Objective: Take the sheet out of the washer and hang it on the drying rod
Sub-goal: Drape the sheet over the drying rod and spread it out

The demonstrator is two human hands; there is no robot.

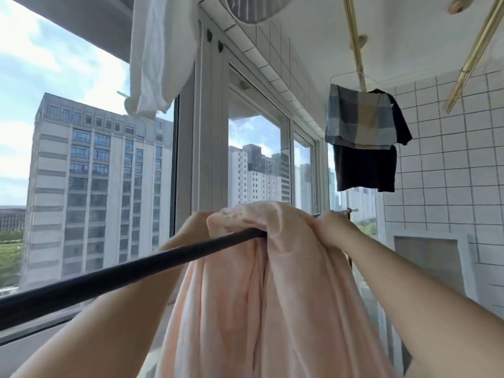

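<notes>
A: Noting the step. The washer part looks done; no washer in sight from where we stand. This is the hanging stage. The pink sheet (261, 296) is bunched in 1 thick bundle over the dark drying rod (131, 271), its top humped above the bar, the long folds hanging on the near side.

B: Hands?

A: 2 hands up at rod height. The right hand (334, 227) is curled into the cloth on the right of the hump, gripping a fold. The left hand (195, 225) sits behind the left edge of the bundle; most of it is hidden by the cloth, so I cannot tell for sure whether it pinches the sheet or only steadies it. It touches the fabric, that much is plain.

B: How far along, would you say?

A: My guess: past halfway. The sheet is on the bar but not spread. How much hangs on the far side is hidden.

B: Next move?

A: Likely to draw the cloth out sideways along the rod, each hand going its own way, and even the 2 drops so the weight does not drag it off. There is bare bar to the left for that.

B: Other things nearby?

A: A white garment (161, 58) overhead by the window (256, 159), and a plaid cloth (360, 118) over a dark one on the brass ceiling rail (354, 36), well apart from the sheet.
</notes>
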